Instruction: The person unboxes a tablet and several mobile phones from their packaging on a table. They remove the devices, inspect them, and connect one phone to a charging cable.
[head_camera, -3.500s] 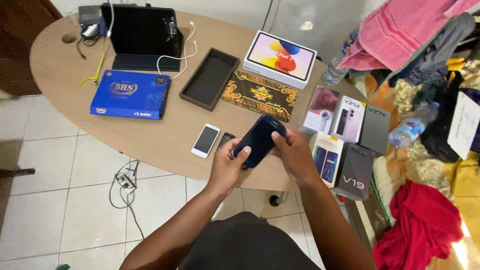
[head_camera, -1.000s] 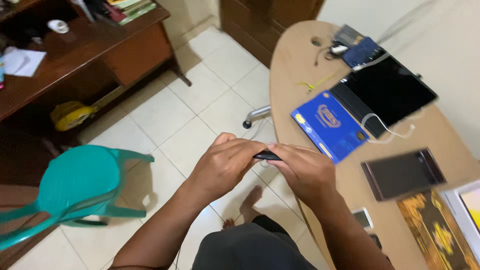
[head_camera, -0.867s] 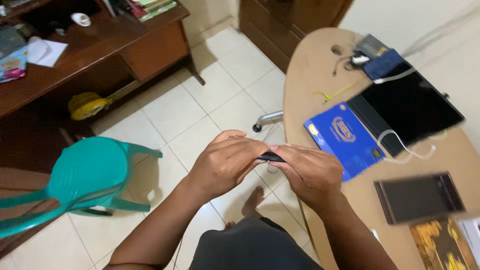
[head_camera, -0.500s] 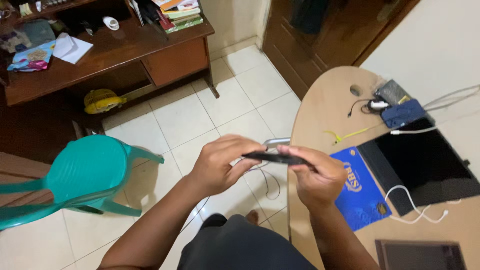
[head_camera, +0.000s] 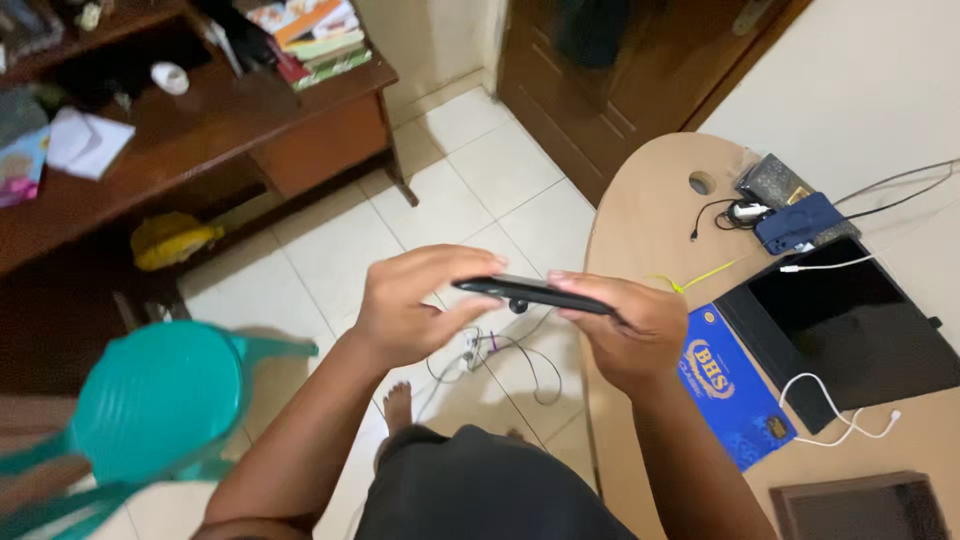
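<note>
At nine o'clock in our view stands a teal plastic chair (head_camera: 160, 400) on the white tiled floor (head_camera: 330, 250), and above it at ten o'clock a dark wooden desk (head_camera: 200, 130) with a stack of books (head_camera: 310, 35) on its top.

Near the centre our left hand (head_camera: 410, 305) is curled round the left end of a dark smartphone (head_camera: 530, 293), thumb beneath and fingers over the top edge. We see the phone edge-on, held roughly level over the floor just beside the table's rim. At six o'clock below it, a tangle of cable (head_camera: 500, 360) lies on the tiles.

Our right hand (head_camera: 625, 335) pinches the phone's right end, fingers laid along its upper face and thumb under it. The two hands are apart, each on one end.

At three o'clock the tan oval table (head_camera: 650, 200) carries a blue flat box (head_camera: 735, 385), touching a black tablet (head_camera: 850, 325) with a white cable (head_camera: 840, 405) looped over its corner. At five o'clock, a dark brown tray (head_camera: 860, 505) is cut by the frame edge.
</note>
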